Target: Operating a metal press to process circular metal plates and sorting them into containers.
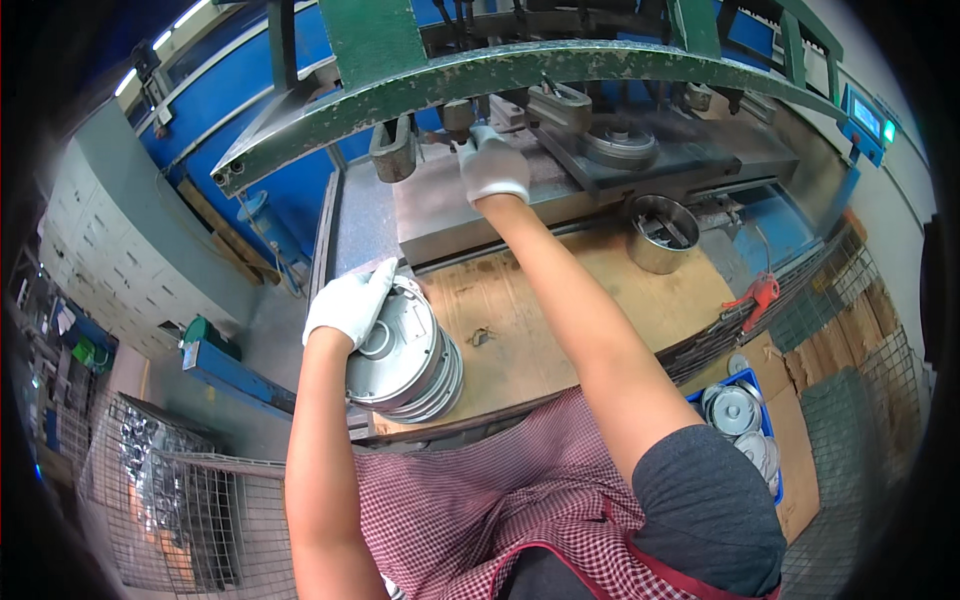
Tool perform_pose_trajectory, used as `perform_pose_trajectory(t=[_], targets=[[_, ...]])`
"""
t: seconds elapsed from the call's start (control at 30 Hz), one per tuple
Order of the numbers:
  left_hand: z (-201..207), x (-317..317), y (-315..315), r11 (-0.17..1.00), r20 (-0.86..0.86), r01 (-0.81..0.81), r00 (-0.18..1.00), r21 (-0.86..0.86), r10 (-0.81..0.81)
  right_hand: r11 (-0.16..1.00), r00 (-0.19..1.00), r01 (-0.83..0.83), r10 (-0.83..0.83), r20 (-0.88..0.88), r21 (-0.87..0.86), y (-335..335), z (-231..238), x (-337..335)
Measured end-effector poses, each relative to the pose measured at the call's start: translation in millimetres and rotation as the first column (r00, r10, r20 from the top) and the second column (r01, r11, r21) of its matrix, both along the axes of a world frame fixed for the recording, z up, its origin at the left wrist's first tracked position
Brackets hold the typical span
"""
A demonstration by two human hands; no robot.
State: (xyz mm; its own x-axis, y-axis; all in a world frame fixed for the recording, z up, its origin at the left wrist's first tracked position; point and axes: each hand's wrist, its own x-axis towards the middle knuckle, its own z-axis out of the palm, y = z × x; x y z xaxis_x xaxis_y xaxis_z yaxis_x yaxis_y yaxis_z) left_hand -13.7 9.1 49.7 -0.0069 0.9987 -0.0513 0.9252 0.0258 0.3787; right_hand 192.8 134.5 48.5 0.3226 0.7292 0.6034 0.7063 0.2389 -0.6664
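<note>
On the near left of the workbench stands a stack of round silver metal covers (pixel 395 352). My left hand (pixel 350 305), in a white glove, is at the far left rim of the top cover and grips its edge. My right hand (pixel 492 168), also gloved, reaches forward over the machine's thick metal bed (pixel 440 215). Its fingers are curled beneath a hanging metal post (pixel 457 117); whatever they hold is hidden. Right of that hand, a round metal piece (pixel 620 146) sits on a dark plate of the machine.
A green steel frame (pixel 520 75) with hanging clamps crosses above my right hand. A metal pot (pixel 662 235) of dark pieces stands on the wooden board (pixel 540 310). A red-handled tool (pixel 763 292) lies at the right edge; a blue bin (pixel 775 480) holds more round metal parts.
</note>
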Motion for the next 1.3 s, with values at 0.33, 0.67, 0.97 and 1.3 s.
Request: perform_pose_trajectory(t=[0.33, 0.67, 0.97, 1.3], targets=[[1, 4, 1, 0.999, -0.06, -0.027, 0.998, 0.025, 0.029, 0.935, 0.994, 0.091, -0.066, -0.084, 0.342, -114, -46, 83], [-5, 1, 4, 0.996, -0.078, -0.022, 0.997, 0.083, 0.028, 0.918, 0.945, 0.324, -0.326, 0.029, -0.229, -153, -63, 289], [-14, -8, 13, 0.996, -0.043, -0.034, 0.998, 0.088, 0.038, 0.913, 0.903, 0.399, -0.374, 0.21, -0.087, -131, -87, 304], [-31, -33, 43, 1.0, 0.176, -0.013, 0.984, 0.016, 0.01, 0.837, 0.802, 0.534, -0.456, 0.387, -0.121, -200, -154, 297]])
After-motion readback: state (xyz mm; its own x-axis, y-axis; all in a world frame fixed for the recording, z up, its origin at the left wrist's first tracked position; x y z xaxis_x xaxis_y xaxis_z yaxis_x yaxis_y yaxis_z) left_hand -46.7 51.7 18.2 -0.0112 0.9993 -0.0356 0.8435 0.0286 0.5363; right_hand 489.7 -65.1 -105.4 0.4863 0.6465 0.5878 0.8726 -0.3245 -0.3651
